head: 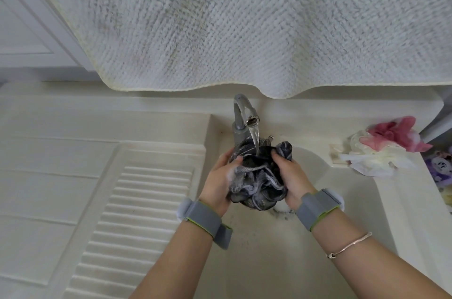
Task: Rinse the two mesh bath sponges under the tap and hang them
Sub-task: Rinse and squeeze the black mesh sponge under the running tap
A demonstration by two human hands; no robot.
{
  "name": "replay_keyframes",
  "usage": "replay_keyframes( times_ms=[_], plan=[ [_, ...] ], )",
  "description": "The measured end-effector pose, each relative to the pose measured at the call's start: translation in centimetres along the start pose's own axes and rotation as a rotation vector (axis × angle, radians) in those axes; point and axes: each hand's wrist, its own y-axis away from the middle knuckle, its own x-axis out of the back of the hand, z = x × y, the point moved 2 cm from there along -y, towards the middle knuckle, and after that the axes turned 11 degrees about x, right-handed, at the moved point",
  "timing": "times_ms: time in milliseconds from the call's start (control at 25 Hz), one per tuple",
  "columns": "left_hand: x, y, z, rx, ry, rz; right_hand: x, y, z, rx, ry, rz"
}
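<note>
Your two hands hold the dark grey mesh sponge (259, 176) between them over the sink basin (318, 200), right under the tap (243, 112), and the running water (255, 137) falls straight onto the top of the sponge. Your left hand (220, 181) grips the sponge's left side with curled fingers, and there is a little foam on the thumb side. Your right hand (292, 176) grips the right side, its fingers pinching a bunched fold of mesh near the top. The sponge's cord loop lies across its front. Both of your wrists carry grey bands with green edging, and a thin bracelet (352, 246) sits on your right forearm. The second sponge, pink and white (386, 149), lies on the sink's right rim near the far right corner, well apart from your hands. A ribbed washboard surface (137, 213) slopes along the left side of the sink. A pale woven towel (244, 19) hangs across the top of the view, its lower edge just above the tap.
</note>
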Motion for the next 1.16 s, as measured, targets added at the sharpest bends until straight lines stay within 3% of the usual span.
replay_keyframes(
  times_ms=[120, 440, 680, 800, 880, 960, 1040, 1160],
  plan=[
    [-1.3, 0.6, -0.1, -0.061, -0.103, 0.021, -1.3, 0.0, 0.6, 0.122, 0.184, -0.169],
    [-1.9, 1.3, -0.5, -0.036, -0.049, -0.039, -1.5, -0.2, 1.0, 0.29, 0.373, -0.106],
    [-2.1, 1.7, -0.5, -0.079, -0.152, -0.009, -1.2, -0.5, 0.8, 0.172, 0.406, 0.011],
    [-1.4, 1.0, -0.2, -0.159, -0.384, 0.128, -0.7, -0.6, 1.0, 0.058, 0.38, 0.02],
    [-0.5, 0.7, -0.3, -0.151, -0.504, 0.097, -0.5, -0.5, 1.0, 0.007, 0.309, 0.053],
    [-0.9, 1.1, -1.5, -0.035, -0.449, -0.08, -1.0, -0.2, 1.0, -0.06, 0.127, 0.074],
    [-1.7, 1.7, -2.4, -0.024, -0.361, -0.162, -1.6, 0.0, 1.3, -0.125, 0.035, 0.098],
    [-1.9, 2.1, -2.1, -0.116, -0.295, -0.059, -1.7, 0.3, 0.9, -0.024, 0.283, -0.003]
  ],
)
